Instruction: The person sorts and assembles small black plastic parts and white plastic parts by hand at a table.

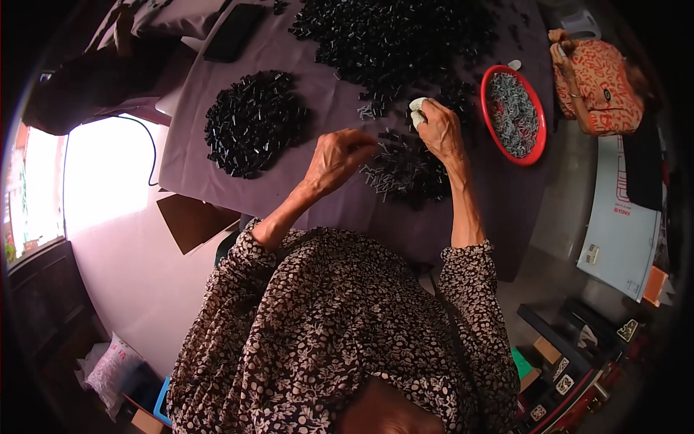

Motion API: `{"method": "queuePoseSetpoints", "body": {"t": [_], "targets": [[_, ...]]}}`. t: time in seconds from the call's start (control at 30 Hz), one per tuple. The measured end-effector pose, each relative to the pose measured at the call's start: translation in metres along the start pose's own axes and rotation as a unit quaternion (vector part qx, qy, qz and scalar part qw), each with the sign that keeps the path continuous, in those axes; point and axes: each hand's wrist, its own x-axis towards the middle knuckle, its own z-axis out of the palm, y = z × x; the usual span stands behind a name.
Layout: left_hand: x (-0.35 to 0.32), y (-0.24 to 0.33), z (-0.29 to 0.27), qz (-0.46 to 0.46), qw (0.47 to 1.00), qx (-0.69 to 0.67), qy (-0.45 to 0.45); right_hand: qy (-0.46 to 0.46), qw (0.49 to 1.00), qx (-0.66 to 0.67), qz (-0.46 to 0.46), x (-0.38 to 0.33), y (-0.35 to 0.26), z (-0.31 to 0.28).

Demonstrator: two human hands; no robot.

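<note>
Lying between left hand (338, 155) and right hand (441, 130), toward the body: black pieces (419, 177) mixed with grey pins (381, 179). Left hand: turned inward, fingers half curled; contents hidden, impossible to tell. Right hand: thumb and fingers drawn together, pale finger covers (417, 110) fitted; contents likewise impossible to tell. Left of left hand: round black pile (253, 124). Right of right hand: red dish (485, 101) of grey pins. Beyond: large black heap (397, 36).

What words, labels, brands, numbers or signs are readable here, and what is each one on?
I won't copy wording, but print shows here:
Pale flat box, right: red lettering, plus a small label.
Orange patterned bag: red letter-like marks; its dark patch is too small to read.
White package, lower left: pinkish-red print, too blurred to read.
Black pieces: none visible.
</note>
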Motion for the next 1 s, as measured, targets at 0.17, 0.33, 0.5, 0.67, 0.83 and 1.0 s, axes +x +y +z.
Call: {"method": "queuePoseSetpoints", "body": {"t": [0.17, 0.33, 0.5, 0.67, 0.83, 1.0], "targets": [[-0.005, -0.001, 0.001, -0.025, 0.999, -0.013, -0.017, -0.034, 0.999, -0.018, -0.008, 0.011, -0.012, 0.013], [-0.003, -0.003, 0.000, -0.024, 1.000, -0.007, -0.006, -0.059, 0.993, -0.090, -0.047, 0.010, -0.006, 0.017], [-0.003, -0.004, 0.006, -0.151, 0.971, -0.182, -0.013, -0.063, 0.993, 0.101, 0.000, -0.012, -0.032, 0.001], [0.000, -0.008, 0.019, -0.140, 0.890, -0.433, 0.004, -0.048, 0.951, 0.292, 0.088, -0.031, -0.065, 0.005], [-0.008, -0.018, 0.010, -0.184, 0.886, -0.421, 0.053, -0.035, 0.973, 0.227, 0.000, -0.025, -0.068, 0.008], [-0.009, -0.028, -0.002, -0.178, 0.877, -0.436, 0.092, -0.043, 0.994, 0.097, -0.027, -0.001, -0.040, 0.019]]}}
